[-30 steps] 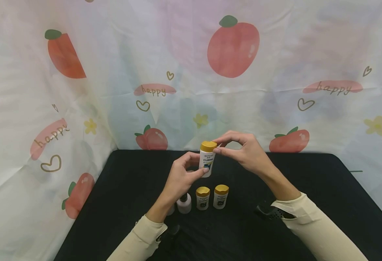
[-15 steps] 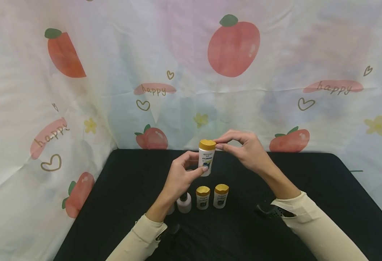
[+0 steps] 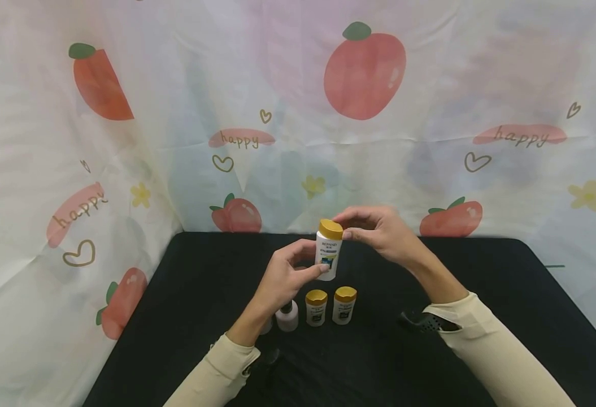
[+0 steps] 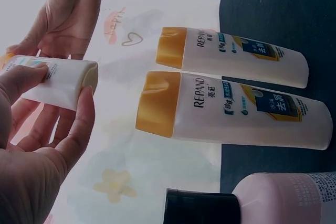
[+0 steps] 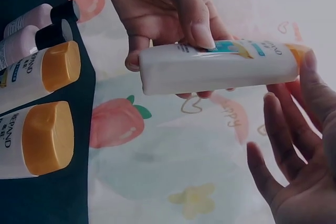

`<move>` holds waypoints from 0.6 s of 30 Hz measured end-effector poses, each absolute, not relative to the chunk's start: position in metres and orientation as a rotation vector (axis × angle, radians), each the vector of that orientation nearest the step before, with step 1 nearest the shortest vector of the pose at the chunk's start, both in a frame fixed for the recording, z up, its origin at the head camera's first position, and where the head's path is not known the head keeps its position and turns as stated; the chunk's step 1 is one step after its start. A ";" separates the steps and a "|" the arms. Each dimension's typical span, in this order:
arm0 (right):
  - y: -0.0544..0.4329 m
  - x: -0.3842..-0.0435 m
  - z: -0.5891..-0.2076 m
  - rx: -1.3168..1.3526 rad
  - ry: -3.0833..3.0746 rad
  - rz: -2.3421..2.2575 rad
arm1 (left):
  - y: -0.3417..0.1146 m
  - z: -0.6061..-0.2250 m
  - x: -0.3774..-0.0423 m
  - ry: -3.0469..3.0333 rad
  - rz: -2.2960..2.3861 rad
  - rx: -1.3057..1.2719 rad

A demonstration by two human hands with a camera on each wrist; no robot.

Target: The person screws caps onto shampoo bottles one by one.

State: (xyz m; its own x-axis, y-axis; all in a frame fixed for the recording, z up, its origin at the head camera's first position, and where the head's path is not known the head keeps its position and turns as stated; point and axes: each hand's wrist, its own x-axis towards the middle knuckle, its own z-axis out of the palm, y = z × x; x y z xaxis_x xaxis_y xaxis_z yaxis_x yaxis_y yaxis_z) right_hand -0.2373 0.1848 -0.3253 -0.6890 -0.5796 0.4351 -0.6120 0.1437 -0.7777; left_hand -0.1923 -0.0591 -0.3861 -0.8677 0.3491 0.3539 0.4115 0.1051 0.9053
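A white shampoo bottle (image 3: 328,254) with a gold cap is held above the table, nearly upright. My left hand (image 3: 287,270) grips its lower body, thumb across the front label and fingers behind. At the cap, my right hand (image 3: 386,234) pinches the edge, its thumb in front; the right wrist view shows its other fingers spread below the bottle (image 5: 220,72). Two matching shampoo bottles (image 3: 316,309) (image 3: 345,306) stand upright on the table below. To their left is a pink bottle (image 3: 287,317) with a black cap, partly covered by my left forearm.
A second pink bottle (image 5: 31,18) stands beside the first, mostly hidden by my left arm in the head view. A black cloth covers the table (image 3: 430,362). Fruit-printed curtains (image 3: 298,85) hang behind it and at the left.
The held bottle has shifted slightly right and turned a little, its label facing me more squarely. My right hand has moved with the cap. The standing bottles have stayed in place.
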 end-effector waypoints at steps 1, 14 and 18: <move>0.185 -0.238 -0.325 1.237 -2.361 1.628 | -0.059 -0.386 -0.192 -2.301 -1.909 -0.796; 0.181 -0.240 -0.324 1.509 -2.325 1.761 | -0.060 -0.386 -0.192 -2.306 -1.885 -0.828; 0.180 -0.239 -0.324 1.466 -2.332 1.697 | -0.059 -0.386 -0.192 -2.295 -1.881 -0.831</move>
State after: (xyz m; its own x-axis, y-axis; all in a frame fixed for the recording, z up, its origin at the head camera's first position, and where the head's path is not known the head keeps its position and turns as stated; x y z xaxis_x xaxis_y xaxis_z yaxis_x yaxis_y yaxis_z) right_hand -0.2386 0.1802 -0.3244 -0.5859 -0.7009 0.4068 -0.6026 0.0411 -0.7970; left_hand -0.1922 -0.0591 -0.3856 -0.8529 0.3642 0.3740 0.4382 0.1102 0.8921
